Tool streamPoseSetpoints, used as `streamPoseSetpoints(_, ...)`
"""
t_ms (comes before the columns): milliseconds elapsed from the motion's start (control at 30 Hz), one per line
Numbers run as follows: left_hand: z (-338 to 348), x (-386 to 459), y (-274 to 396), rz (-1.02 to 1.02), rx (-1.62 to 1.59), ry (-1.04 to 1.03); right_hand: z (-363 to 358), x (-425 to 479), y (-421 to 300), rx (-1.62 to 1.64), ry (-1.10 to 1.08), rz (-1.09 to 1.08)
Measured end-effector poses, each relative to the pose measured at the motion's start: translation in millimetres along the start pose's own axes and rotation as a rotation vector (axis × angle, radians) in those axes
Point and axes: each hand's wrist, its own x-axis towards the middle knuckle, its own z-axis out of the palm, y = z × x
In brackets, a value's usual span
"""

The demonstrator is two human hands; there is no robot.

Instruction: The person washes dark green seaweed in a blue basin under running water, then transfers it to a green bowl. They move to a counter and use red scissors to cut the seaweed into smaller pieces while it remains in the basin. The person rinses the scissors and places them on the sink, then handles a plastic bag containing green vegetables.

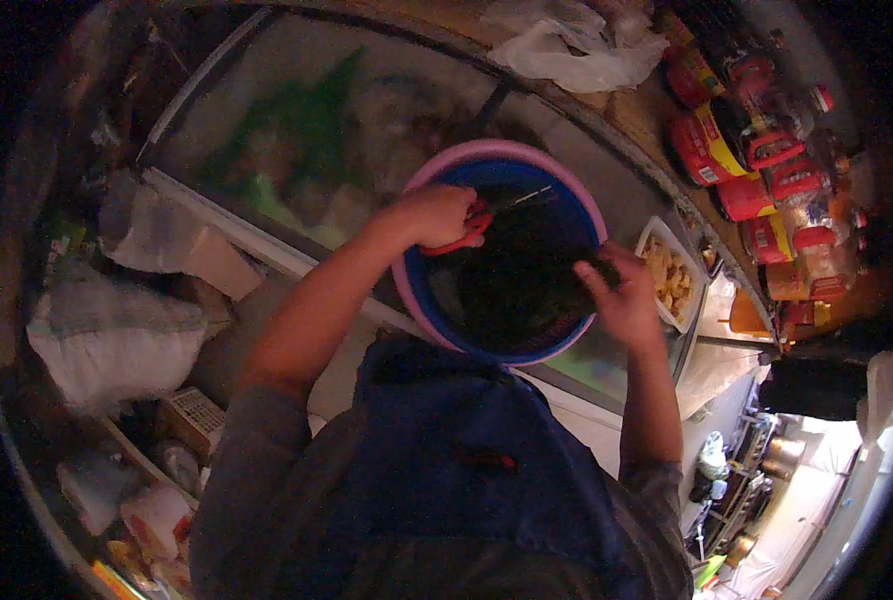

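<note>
A round basin with a pink rim holds a blue inner basin, in front of my body. My left hand grips scissors with red handles above the left side of the basin. Their metal blades point up and right, over the inside. A dark mass fills much of the inner basin; it is too dark to tell what it is. At the basin's right rim, my right hand pinches some of this dark material between thumb and fingers.
The basin rests on a glass-topped display case with blurred green items beneath. A white tray of yellowish pieces sits right of my right hand. Red-labelled plastic bottles and a plastic bag stand beyond. White sacks lie at left.
</note>
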Motion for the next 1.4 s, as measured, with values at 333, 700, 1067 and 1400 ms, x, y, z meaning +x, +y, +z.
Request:
streamPoseSetpoints(333,3.4,-8.2,6.6,0.063,-0.119,-0.065,-68.7,25.1,-34.1,0.414,0.244,0.19)
streamPoseSetpoints(700,40.5,-60.7,33.6,0.491,-1.202,-0.533,-97.7,81.9,-109.8,0.742,0.464,0.161)
streamPoseSetpoints(1067,98.3,-6.1,99.7,0.798,-1.674,-0.66,-73.9,124.3,-170.0,0.788,0.453,0.054)
streamPoseSetpoints(1400,111.8,-2.9,103.4,0.082,-2.1,-0.091,-15.7,95.3,-118.8,0.857,0.157,0.233)
